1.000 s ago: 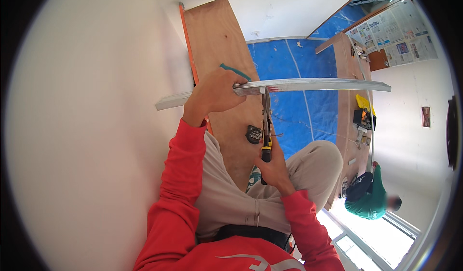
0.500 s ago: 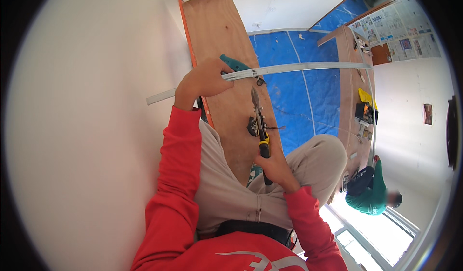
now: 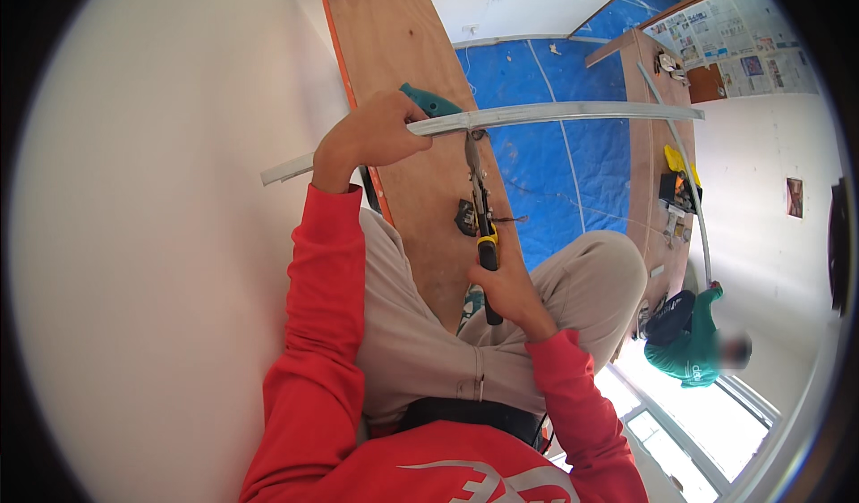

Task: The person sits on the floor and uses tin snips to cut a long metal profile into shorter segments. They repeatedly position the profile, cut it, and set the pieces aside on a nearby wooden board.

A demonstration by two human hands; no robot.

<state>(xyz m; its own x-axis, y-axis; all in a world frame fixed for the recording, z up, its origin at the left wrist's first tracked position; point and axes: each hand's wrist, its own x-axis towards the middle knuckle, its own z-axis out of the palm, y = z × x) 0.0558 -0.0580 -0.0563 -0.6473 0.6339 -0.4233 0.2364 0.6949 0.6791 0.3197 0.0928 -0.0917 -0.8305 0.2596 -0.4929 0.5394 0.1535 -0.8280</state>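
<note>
A long, thin metal channel [image 3: 573, 110] lies crosswise in front of me, with my left hand [image 3: 376, 132] closed round it near its left end. My right hand [image 3: 508, 286] grips tin snips [image 3: 481, 208] with black and yellow handles. Their jaws point away from me and meet the near edge of the channel, just right of my left hand; whether metal sits between the blades I cannot tell. Beyond my left hand a teal handled tool [image 3: 431, 102] rests on the wooden plank [image 3: 394, 38], partly hidden. A small dark object [image 3: 465, 217] lies left of the snips.
The plank has an orange-edged support [image 3: 338, 46] beside the left wall. Blue sheeting [image 3: 546, 73] covers the floor. On the right a long board [image 3: 649, 163] carries tools and a black-and-yellow box [image 3: 677, 186]. A person in green [image 3: 684, 346] holds another metal strip [image 3: 700, 225].
The snips' jaws, apart from the channel before, now meet its near edge. The channel's right end appears slightly higher and farther right. The co-worker's strip has swung so that it slants more.
</note>
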